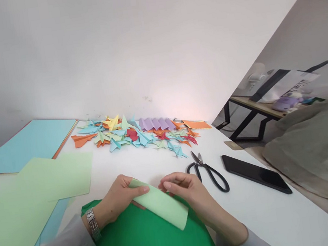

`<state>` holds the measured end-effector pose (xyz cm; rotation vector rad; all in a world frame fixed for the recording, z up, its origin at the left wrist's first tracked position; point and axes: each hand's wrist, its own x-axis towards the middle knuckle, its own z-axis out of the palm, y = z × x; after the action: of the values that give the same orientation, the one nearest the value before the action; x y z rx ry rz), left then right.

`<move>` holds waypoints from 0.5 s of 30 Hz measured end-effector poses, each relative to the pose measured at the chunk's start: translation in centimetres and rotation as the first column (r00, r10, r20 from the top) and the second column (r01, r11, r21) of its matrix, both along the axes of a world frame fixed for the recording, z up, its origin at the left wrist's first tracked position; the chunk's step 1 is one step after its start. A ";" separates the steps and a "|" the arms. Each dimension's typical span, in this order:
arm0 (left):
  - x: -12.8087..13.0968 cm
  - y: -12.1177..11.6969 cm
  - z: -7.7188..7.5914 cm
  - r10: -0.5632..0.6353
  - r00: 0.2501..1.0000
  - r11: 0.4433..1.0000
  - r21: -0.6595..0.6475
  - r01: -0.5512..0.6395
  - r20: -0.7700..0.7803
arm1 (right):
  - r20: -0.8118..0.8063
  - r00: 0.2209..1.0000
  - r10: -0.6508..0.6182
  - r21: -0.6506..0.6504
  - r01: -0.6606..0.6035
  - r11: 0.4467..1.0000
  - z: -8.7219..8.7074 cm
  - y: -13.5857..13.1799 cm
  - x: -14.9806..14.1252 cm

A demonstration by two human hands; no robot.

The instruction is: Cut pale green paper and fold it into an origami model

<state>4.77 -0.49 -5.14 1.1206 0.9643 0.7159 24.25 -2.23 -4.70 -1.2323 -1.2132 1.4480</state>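
A light green paper strip (160, 203), curled over into a fold, lies across a dark green sheet (138, 242) at the table's near edge. My left hand (118, 199) is closed on the strip's left end, thumb pressed on top. My right hand (186, 191) pinches the strip's far edge near its middle, fingers curled. A metal watch band shows on my left wrist.
Black scissors (210, 171) and a dark phone (256, 173) lie right of my hands. A heap of several coloured folded paper shapes (141, 134) sits further back. Light green sheets (30, 200) and a blue sheet (28, 143) cover the left. The white table's right edge (287, 203) runs diagonally.
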 end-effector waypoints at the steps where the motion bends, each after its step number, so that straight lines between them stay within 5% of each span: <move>1: 0.0 0.0 0.1 -0.040 0.999 0.999 0.008 0.040 -0.016 | 0.018 0.998 0.054 -0.017 -0.053 0.998 0.1 -0.1 -0.1; 6: -0.3 0.0 0.4 -0.199 0.979 0.980 0.000 0.199 -0.045 | 0.085 0.959 0.271 -0.024 -0.270 0.963 -0.3 -0.8 -0.8; 15: -0.5 0.1 0.7 -0.247 0.966 0.968 -0.059 0.243 -0.078 | 0.191 0.909 0.370 -0.064 -0.365 0.929 -0.8 -1.1 -0.9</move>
<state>4.22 -0.43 -4.43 1.2103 0.8901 0.4445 23.40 -3.34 -5.53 -1.2349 -1.6379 1.6415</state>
